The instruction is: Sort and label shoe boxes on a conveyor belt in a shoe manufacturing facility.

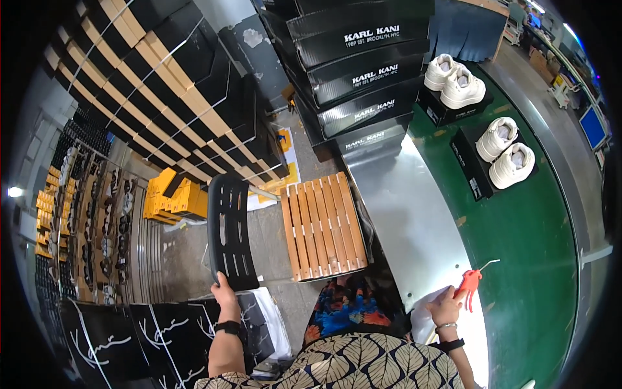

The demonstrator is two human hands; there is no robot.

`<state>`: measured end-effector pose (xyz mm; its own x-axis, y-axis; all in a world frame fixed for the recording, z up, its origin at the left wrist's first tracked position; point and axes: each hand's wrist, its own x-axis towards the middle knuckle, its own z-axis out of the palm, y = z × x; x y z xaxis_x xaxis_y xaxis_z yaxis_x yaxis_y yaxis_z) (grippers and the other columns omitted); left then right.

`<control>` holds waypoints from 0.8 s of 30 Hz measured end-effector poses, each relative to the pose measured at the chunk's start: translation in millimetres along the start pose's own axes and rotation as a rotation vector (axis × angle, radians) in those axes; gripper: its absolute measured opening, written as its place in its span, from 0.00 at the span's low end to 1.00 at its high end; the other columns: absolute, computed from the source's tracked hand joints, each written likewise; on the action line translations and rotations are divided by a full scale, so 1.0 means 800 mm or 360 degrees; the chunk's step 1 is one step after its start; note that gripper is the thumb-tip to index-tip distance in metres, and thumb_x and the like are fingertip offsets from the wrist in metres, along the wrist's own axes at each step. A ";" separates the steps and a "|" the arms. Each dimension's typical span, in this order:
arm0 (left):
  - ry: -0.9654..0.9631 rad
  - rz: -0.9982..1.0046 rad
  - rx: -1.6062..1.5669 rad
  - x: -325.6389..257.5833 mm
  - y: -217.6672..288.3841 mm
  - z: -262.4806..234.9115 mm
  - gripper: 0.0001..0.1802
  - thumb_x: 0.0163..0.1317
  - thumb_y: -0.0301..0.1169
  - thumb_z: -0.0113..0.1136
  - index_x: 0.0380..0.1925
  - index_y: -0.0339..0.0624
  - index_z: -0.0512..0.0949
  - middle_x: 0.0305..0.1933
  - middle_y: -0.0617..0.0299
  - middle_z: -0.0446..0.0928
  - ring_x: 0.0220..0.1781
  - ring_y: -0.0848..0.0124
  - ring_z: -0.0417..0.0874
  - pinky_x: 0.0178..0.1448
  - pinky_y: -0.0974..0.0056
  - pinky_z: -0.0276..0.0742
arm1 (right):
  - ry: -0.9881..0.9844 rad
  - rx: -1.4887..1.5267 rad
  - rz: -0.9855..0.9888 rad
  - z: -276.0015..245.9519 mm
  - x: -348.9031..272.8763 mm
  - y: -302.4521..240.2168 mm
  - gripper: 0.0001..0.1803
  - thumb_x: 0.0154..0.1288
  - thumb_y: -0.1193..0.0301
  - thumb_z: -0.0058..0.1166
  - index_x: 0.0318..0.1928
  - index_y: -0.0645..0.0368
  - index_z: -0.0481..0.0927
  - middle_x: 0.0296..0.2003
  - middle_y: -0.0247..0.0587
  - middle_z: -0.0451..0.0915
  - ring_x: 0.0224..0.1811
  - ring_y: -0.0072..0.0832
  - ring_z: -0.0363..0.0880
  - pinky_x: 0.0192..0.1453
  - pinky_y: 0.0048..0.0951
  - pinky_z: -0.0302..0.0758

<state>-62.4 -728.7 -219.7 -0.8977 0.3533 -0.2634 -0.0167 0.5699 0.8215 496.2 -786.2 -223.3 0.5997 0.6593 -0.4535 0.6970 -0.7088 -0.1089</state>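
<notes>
My left hand (225,295) grips the near edge of a black slotted plastic chair back (230,227). The seat of wooden slats (324,225) lies just right of that back, in front of my legs. My right hand (444,310) rests palm down on the metal side of the workbench (414,201), fingers spread. Beside its fingertips lies a red air blow gun (469,285) with a thin bent nozzle; whether the fingers touch it I cannot tell.
Two pairs of white sneakers (465,89) stand on black shoeboxes (468,174) on the green conveyor belt (518,259). Black boxes (363,71) are stacked at the far end. Strapped cartons (162,84), yellow boxes (178,198) and a shoe rack (87,227) stand left.
</notes>
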 end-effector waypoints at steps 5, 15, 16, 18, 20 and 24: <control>0.0009 -0.0091 0.0001 -0.073 -0.029 -0.030 0.35 0.60 0.56 0.53 0.45 0.29 0.66 0.43 0.51 0.72 0.44 0.67 0.73 0.51 0.63 0.68 | -0.0066 -0.0023 -0.0023 -0.009 -0.003 -0.001 0.55 0.35 0.58 0.72 0.64 0.54 0.53 0.66 0.70 0.34 0.58 0.67 0.62 0.54 0.44 0.74; 0.0306 0.0347 0.0023 -0.129 -0.029 -0.015 0.29 0.58 0.42 0.61 0.48 0.29 0.64 0.44 0.47 0.73 0.46 0.61 0.75 0.53 0.61 0.69 | -0.0065 0.0001 -0.0045 0.001 0.002 0.021 0.54 0.38 0.56 0.72 0.64 0.54 0.53 0.67 0.67 0.34 0.57 0.61 0.66 0.57 0.44 0.72; 0.0305 0.0350 0.0024 -0.127 -0.030 -0.014 0.28 0.58 0.41 0.60 0.48 0.30 0.64 0.44 0.47 0.73 0.45 0.62 0.75 0.52 0.62 0.69 | -0.0093 0.0021 -0.0030 -0.002 0.002 0.019 0.54 0.38 0.56 0.72 0.64 0.54 0.53 0.67 0.67 0.33 0.57 0.62 0.66 0.58 0.44 0.71; 0.0305 0.0358 -0.0021 -0.130 -0.027 -0.013 0.28 0.58 0.41 0.60 0.48 0.30 0.64 0.43 0.48 0.73 0.44 0.63 0.75 0.52 0.62 0.69 | -0.0114 0.0022 -0.0024 0.003 0.008 0.025 0.55 0.38 0.56 0.72 0.64 0.54 0.53 0.67 0.67 0.33 0.57 0.62 0.66 0.58 0.43 0.71; 0.0304 0.0428 -0.0078 -0.125 -0.033 -0.012 0.26 0.58 0.41 0.61 0.46 0.30 0.65 0.41 0.50 0.74 0.41 0.64 0.75 0.49 0.63 0.70 | 0.0145 -0.0116 -0.0164 0.023 0.016 0.041 0.55 0.38 0.57 0.72 0.64 0.59 0.55 0.65 0.72 0.38 0.43 0.52 0.78 0.49 0.38 0.76; 0.0335 0.0432 -0.0063 -0.119 -0.044 -0.014 0.25 0.58 0.40 0.61 0.44 0.31 0.66 0.39 0.51 0.74 0.40 0.65 0.75 0.47 0.62 0.71 | 0.0040 -0.0133 -0.0168 0.020 0.014 0.034 0.54 0.38 0.56 0.72 0.64 0.59 0.54 0.64 0.75 0.36 0.44 0.53 0.78 0.50 0.38 0.76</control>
<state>18.7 -790.3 -217.9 -0.9429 0.3246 0.0741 0.2215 0.4454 0.8675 515.6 -802.1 -245.3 0.5305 0.7358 -0.4208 0.7862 -0.6127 -0.0803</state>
